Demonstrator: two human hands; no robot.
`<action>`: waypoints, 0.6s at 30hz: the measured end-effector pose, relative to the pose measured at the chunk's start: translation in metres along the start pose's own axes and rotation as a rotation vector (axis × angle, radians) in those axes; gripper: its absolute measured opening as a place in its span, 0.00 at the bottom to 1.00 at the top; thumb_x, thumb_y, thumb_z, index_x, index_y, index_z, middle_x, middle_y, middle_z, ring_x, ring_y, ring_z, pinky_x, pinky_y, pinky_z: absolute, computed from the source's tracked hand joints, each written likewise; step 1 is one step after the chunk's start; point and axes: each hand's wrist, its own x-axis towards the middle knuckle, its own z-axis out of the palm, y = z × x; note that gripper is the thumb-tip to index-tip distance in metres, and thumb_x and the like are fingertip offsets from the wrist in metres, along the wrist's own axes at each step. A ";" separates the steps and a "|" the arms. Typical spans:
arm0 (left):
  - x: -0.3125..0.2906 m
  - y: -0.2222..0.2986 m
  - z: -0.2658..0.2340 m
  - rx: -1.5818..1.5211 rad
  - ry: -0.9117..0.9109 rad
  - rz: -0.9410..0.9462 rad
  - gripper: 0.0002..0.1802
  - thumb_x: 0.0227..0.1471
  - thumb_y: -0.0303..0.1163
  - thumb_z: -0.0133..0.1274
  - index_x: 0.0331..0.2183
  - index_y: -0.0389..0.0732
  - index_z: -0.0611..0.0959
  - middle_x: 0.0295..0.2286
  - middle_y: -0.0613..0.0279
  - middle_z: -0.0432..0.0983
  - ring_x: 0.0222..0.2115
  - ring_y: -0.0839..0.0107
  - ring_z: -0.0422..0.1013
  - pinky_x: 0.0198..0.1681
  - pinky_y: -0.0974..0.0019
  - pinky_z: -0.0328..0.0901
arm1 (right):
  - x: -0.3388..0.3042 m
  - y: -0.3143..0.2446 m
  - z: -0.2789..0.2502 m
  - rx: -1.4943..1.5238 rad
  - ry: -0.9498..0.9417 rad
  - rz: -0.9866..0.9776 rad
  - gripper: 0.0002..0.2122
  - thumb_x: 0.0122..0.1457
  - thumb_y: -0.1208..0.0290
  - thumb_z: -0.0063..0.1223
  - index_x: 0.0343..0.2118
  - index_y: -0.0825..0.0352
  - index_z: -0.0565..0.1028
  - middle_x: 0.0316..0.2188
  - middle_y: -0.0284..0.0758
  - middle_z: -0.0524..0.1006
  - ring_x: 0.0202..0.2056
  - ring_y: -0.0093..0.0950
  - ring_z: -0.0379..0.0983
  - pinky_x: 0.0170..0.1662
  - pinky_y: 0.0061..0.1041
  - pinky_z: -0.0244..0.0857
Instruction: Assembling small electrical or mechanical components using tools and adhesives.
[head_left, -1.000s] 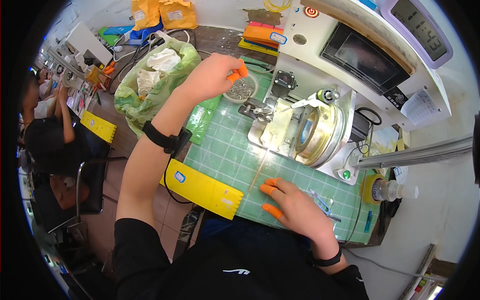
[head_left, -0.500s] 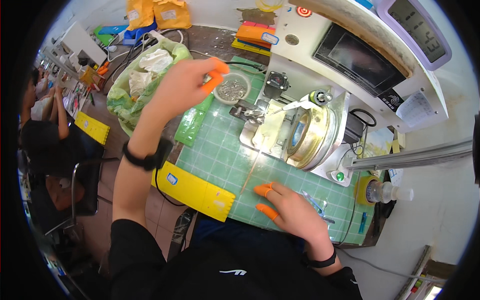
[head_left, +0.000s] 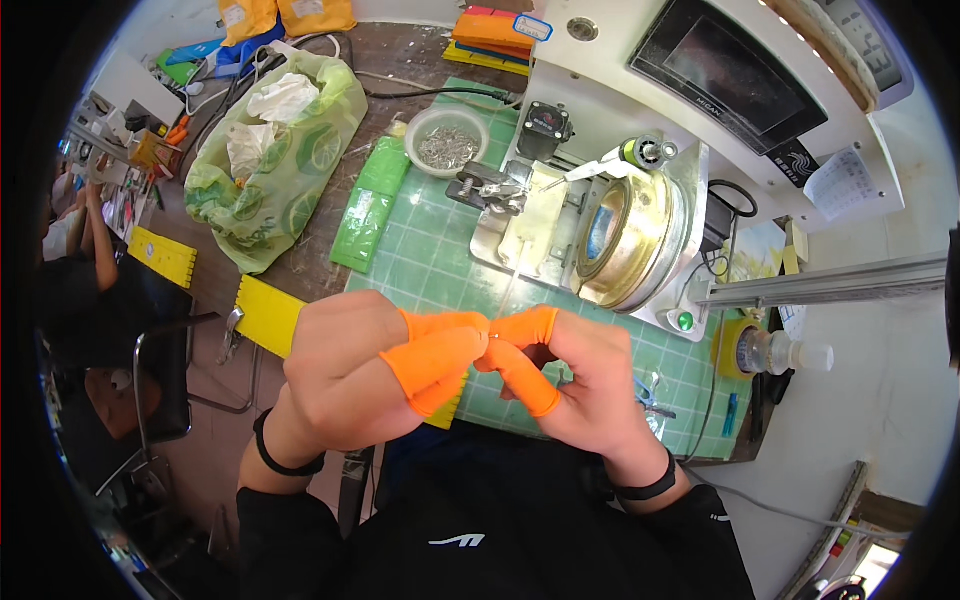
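Note:
My left hand [head_left: 345,370] and my right hand [head_left: 590,385] meet fingertip to fingertip above the near edge of the green cutting mat [head_left: 425,255]. Orange finger cots cover the thumb and forefinger of each. Both are closed in a pinch, and a tiny shiny speck shows where the tips touch; what it is I cannot make out. Beyond them stands a white bench machine [head_left: 590,95] with a brass-coloured ring [head_left: 605,250], a small metal clamp [head_left: 495,190] and a pen-like tool [head_left: 610,165]. Small metal pieces [head_left: 448,150] fill a round white bowl [head_left: 412,152] left of the clamp.
A green packet [head_left: 370,205] lies by the mat's left edge, near a green plastic bag [head_left: 310,155] holding white crumpled stuff. A yellow strip [head_left: 268,315] is partly behind my left hand. Blue tweezers [head_left: 650,395] and a clear bottle [head_left: 780,355] are at right. A person [head_left: 80,270] sits far left.
My left hand has come down from beside the bowl to meet my right hand. The right hand has lifted off the mat and its fingers have closed. The view has shifted slightly.

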 end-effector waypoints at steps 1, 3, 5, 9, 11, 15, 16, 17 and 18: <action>-0.002 0.000 0.000 0.009 -0.007 0.027 0.17 0.37 0.18 0.68 0.35 0.40 0.87 0.21 0.65 0.79 0.16 0.70 0.70 0.19 0.70 0.62 | 0.000 0.000 0.000 0.000 -0.001 0.003 0.07 0.58 0.81 0.62 0.39 0.71 0.79 0.29 0.36 0.79 0.22 0.22 0.75 0.26 0.22 0.67; -0.003 0.000 0.000 0.013 -0.014 0.052 0.17 0.37 0.18 0.68 0.35 0.39 0.87 0.20 0.65 0.78 0.16 0.70 0.70 0.19 0.70 0.62 | 0.001 -0.001 0.000 -0.070 0.017 -0.032 0.06 0.57 0.81 0.62 0.38 0.72 0.79 0.28 0.35 0.79 0.21 0.21 0.74 0.25 0.21 0.66; -0.002 0.001 -0.002 0.002 -0.044 0.056 0.17 0.38 0.19 0.69 0.35 0.39 0.86 0.21 0.64 0.79 0.16 0.69 0.70 0.20 0.69 0.65 | 0.004 -0.005 0.000 -0.101 0.054 -0.024 0.06 0.57 0.81 0.63 0.37 0.71 0.79 0.28 0.35 0.79 0.20 0.21 0.73 0.24 0.20 0.65; -0.004 -0.003 -0.001 0.005 -0.045 0.053 0.16 0.38 0.19 0.69 0.35 0.39 0.86 0.23 0.63 0.80 0.17 0.68 0.71 0.21 0.70 0.66 | 0.006 -0.006 0.002 -0.081 0.128 0.015 0.05 0.57 0.81 0.63 0.34 0.71 0.78 0.27 0.34 0.78 0.19 0.19 0.71 0.22 0.18 0.62; -0.001 -0.001 -0.001 0.003 -0.040 0.029 0.15 0.39 0.20 0.69 0.34 0.40 0.86 0.26 0.61 0.82 0.19 0.67 0.73 0.24 0.69 0.68 | 0.008 -0.003 0.001 -0.114 0.130 -0.053 0.04 0.56 0.81 0.63 0.34 0.71 0.78 0.27 0.34 0.78 0.19 0.19 0.71 0.22 0.18 0.61; 0.004 -0.002 0.008 0.007 0.009 -0.045 0.14 0.41 0.19 0.68 0.34 0.39 0.86 0.29 0.57 0.84 0.23 0.66 0.76 0.27 0.68 0.69 | 0.012 -0.007 0.002 -0.169 0.176 -0.179 0.05 0.55 0.83 0.62 0.33 0.70 0.78 0.24 0.32 0.75 0.17 0.18 0.68 0.21 0.18 0.59; 0.008 -0.003 0.008 -0.011 0.007 -0.051 0.14 0.41 0.19 0.68 0.34 0.38 0.86 0.31 0.56 0.84 0.25 0.65 0.77 0.29 0.68 0.70 | 0.013 -0.008 0.002 -0.164 0.178 -0.167 0.05 0.55 0.83 0.62 0.33 0.70 0.78 0.24 0.32 0.75 0.17 0.18 0.68 0.21 0.18 0.59; 0.011 -0.005 0.007 -0.030 0.003 -0.057 0.13 0.42 0.19 0.68 0.34 0.38 0.85 0.33 0.54 0.84 0.27 0.64 0.78 0.30 0.68 0.70 | 0.015 -0.009 0.001 -0.194 0.180 -0.204 0.05 0.55 0.83 0.63 0.33 0.70 0.78 0.23 0.31 0.74 0.17 0.18 0.67 0.20 0.18 0.58; 0.013 -0.006 0.006 -0.039 -0.004 -0.042 0.13 0.42 0.18 0.67 0.33 0.37 0.84 0.35 0.51 0.84 0.29 0.63 0.78 0.30 0.68 0.70 | 0.017 -0.009 0.000 -0.225 0.183 -0.241 0.05 0.55 0.83 0.63 0.32 0.70 0.78 0.22 0.31 0.72 0.17 0.18 0.66 0.20 0.18 0.57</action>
